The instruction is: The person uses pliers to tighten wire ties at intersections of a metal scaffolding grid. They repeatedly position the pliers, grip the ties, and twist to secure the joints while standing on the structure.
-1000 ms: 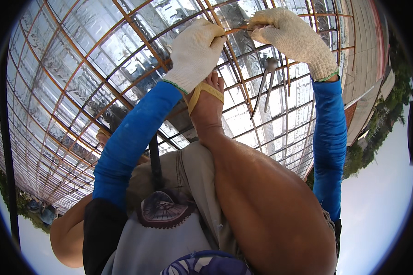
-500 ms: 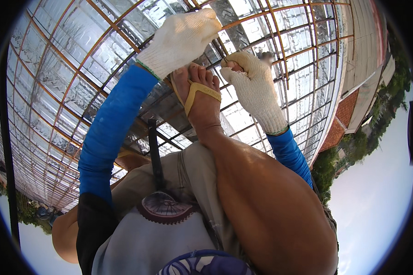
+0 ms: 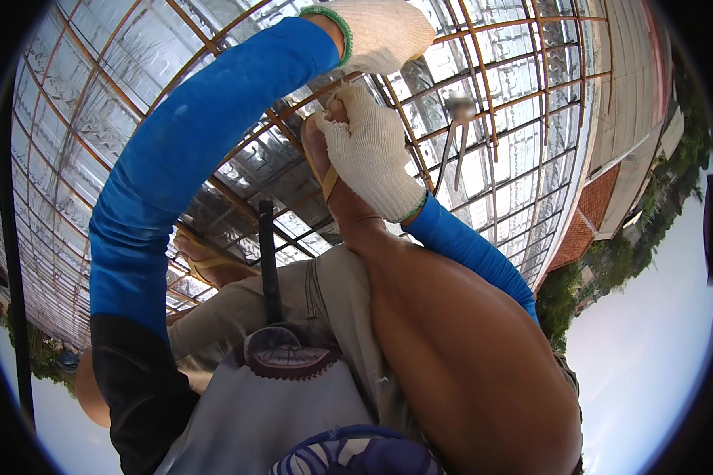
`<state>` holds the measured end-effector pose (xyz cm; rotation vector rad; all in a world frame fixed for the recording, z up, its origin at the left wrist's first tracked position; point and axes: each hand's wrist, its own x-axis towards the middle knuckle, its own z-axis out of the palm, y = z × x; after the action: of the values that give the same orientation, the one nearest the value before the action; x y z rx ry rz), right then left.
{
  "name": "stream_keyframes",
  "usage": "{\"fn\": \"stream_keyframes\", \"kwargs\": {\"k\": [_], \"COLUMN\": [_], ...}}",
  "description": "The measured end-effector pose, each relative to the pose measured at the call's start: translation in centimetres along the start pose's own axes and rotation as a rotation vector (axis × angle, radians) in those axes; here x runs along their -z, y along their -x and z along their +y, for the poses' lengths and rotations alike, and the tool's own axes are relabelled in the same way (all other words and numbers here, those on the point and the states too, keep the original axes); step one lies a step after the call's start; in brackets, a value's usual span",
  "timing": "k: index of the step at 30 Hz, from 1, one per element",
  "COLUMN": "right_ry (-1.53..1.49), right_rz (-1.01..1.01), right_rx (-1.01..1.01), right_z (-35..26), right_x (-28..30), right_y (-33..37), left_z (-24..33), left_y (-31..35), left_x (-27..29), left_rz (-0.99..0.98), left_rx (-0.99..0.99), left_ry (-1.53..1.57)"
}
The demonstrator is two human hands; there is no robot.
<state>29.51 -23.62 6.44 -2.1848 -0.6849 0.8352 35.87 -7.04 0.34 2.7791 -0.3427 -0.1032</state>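
Observation:
My left hand (image 3: 384, 38), in a white knit glove with a green cuff, reaches to the far edge of the view above a grid of rusty steel bars (image 3: 483, 63). Its fingers are curled in and turned away, so whatever they grip is hidden. My right hand (image 3: 368, 150), gloved likewise, is closed with thumb and forefinger together, just in front of my sandalled right foot (image 3: 315, 146). I cannot make out anything between those fingers. A pair of pincers (image 3: 460, 150) stands at the grid to the right of this hand, handles toward me and head blurred.
Shiny silver foil sheeting (image 3: 146, 67) lies under the bars. My left foot (image 3: 206, 257) is on the grid in a yellow-strapped sandal. A dark strap (image 3: 269, 261) hangs before me. Pale boards (image 3: 630, 95), a tiled roof (image 3: 590, 214) and trees are beyond the right edge.
My left hand has moved farther away and right. My right hand has shifted left and slightly nearer, over my right foot, uncovering the pincers' handles.

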Motion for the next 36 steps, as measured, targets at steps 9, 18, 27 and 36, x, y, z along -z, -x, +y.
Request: {"fn": "stream_keyframes", "kwargs": {"k": [9, 18, 27, 36], "right_ry": [0.107, 0.298, 0.457, 0.635], "right_rz": [-0.225, -0.349, -0.210, -0.071], "right_rx": [-0.146, 0.114, 0.345, 0.413], "right_z": [-2.1, -4.8, 2.7, 3.0], "right_x": [0.2, 12.0, 9.9, 8.0], "right_y": [0.1, 0.1, -8.3, -7.4], "left_z": [2.8, 5.0, 6.5, 3.0], "left_y": [3.7, 9.5, 8.7, 10.1], "left_x": [0.3, -0.3, 3.2, 2.4], "left_rz": [0.064, 0.175, -0.096, 0.045], "left_rx": [0.285, 0.640, 0.728, 0.446], "left_ry": [0.178, 0.514, 0.557, 0.466]}}
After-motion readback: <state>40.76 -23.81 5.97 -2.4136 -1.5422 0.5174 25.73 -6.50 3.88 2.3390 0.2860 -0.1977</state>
